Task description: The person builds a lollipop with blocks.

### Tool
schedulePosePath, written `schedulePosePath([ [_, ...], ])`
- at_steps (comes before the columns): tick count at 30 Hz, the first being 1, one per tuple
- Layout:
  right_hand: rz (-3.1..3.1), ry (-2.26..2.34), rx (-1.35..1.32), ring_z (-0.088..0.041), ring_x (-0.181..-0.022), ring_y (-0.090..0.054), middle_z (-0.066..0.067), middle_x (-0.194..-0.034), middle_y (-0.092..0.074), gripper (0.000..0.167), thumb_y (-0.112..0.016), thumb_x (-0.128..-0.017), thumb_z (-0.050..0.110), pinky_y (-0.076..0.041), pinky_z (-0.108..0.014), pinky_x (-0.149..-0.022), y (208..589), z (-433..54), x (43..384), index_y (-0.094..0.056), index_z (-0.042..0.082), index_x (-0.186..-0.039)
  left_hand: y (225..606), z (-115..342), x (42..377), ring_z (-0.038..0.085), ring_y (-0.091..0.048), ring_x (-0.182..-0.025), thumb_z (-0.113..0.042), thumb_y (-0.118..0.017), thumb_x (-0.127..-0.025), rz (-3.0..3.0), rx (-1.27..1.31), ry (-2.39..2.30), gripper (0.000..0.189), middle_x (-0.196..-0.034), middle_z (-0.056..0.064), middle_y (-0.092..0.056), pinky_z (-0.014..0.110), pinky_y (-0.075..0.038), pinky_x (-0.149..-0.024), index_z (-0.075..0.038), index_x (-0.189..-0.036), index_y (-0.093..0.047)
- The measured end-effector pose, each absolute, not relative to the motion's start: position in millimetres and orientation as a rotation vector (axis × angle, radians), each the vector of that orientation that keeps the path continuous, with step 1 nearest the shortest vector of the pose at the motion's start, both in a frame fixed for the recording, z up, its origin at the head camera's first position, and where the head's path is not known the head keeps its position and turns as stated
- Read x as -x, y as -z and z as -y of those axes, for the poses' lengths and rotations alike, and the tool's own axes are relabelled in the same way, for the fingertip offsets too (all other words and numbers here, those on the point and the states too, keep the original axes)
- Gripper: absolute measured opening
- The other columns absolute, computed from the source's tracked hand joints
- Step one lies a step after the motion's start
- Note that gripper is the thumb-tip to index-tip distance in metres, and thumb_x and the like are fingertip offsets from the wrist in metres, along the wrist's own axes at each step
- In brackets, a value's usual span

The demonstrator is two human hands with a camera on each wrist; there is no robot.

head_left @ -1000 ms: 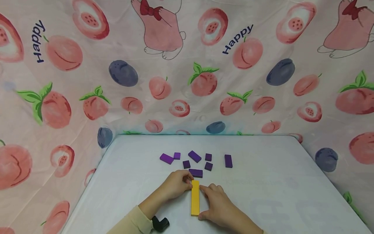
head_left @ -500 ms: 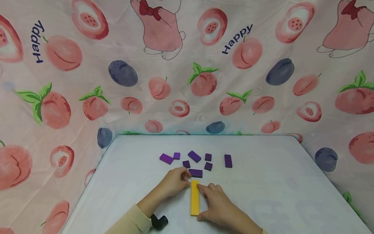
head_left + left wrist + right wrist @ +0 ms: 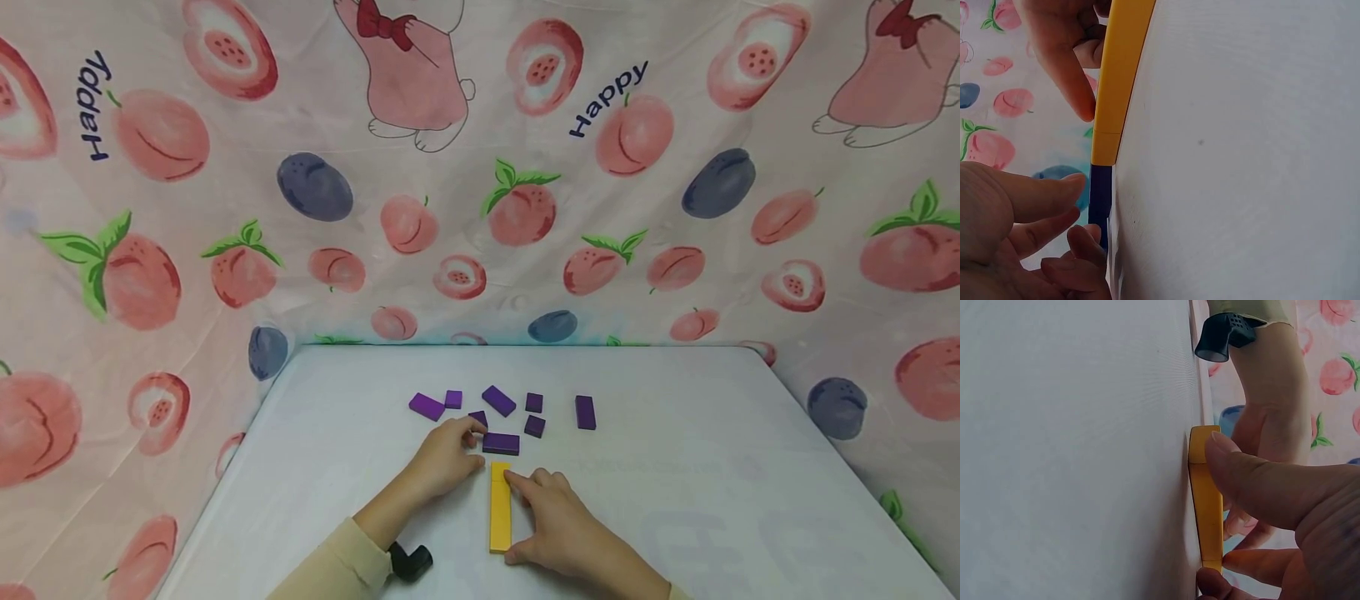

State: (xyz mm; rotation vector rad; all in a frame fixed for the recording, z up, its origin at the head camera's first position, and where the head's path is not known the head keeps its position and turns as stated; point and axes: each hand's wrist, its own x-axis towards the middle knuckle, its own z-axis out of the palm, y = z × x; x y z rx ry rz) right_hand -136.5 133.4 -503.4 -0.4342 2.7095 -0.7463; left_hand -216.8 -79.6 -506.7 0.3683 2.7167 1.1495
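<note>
A yellow bar of blocks (image 3: pixel 500 512), with a seam near its far end, lies lengthwise on the white table. My right hand (image 3: pixel 562 525) holds it, thumb at the near end and index finger by the far end; in the right wrist view the thumb (image 3: pixel 1229 459) presses against the bar. Just beyond the bar lies a purple rectangular block (image 3: pixel 501 444). My left hand (image 3: pixel 445 458) is at this block's left end, thumb and index finger spread apart. It partly hides a small purple cube (image 3: pixel 477 419). In the left wrist view, the fingers are beside the purple block (image 3: pixel 1100 194).
Farther back lie more purple pieces: a block (image 3: pixel 427 407) beside a cube (image 3: pixel 453 400), another block (image 3: pixel 498 401), two cubes (image 3: pixel 534 403) and an upright-lying block (image 3: pixel 586 412) at right. A black wrist device (image 3: pixel 411 563) sits at the left cuff. Fruit-print cloth (image 3: pixel 480 250) hangs behind.
My left hand has left the yellow bar's far end and moved away and slightly left, to the purple block. My right hand stays at the bar, its index finger now against the far part.
</note>
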Motion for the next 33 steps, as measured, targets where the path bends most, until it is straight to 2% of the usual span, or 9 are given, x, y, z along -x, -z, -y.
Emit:
schedulePosePath([
  [8,-2.689,0.752,0.419,-0.018,-0.095,-0.041,0.006,-0.099,-0.052,0.104,-0.101,-0.068,0.048,-0.037,-0.026,-0.071,502,-132,138,-0.056,0.017,-0.157,509,79,221,0.023,-0.063,-0.105,-0.014,-0.084,-0.092,-2.732,-0.382,-1.149,0.040,-0.111,0.004,-0.069,0.050,-0.056,-0.103,-0.015,-0.131,-0.073],
  [20,-2.699,0.741,0.418,-0.018,-0.096,-0.041,0.006,-0.099,-0.051,0.103,-0.101,-0.068,0.048,-0.037,-0.026,-0.072,501,-132,137,-0.057,0.018,-0.156,513,75,226,0.025,-0.065,-0.104,-0.010,-0.084,-0.090,-2.732,-0.400,-1.155,0.038,-0.109,0.006,-0.071,0.053,-0.056,-0.101,-0.016,-0.127,-0.076],
  [33,-2.708,0.742,0.438,-0.017,-0.095,-0.040,0.006,-0.100,-0.051,0.104,-0.101,-0.068,0.049,-0.036,-0.026,-0.072,503,-133,137,-0.057,0.017,-0.156,516,73,229,0.019,-0.060,-0.096,-0.009,-0.084,-0.089,-2.731,-0.389,-1.161,0.031,-0.102,0.001,-0.068,0.046,-0.055,-0.093,-0.018,-0.118,-0.077],
])
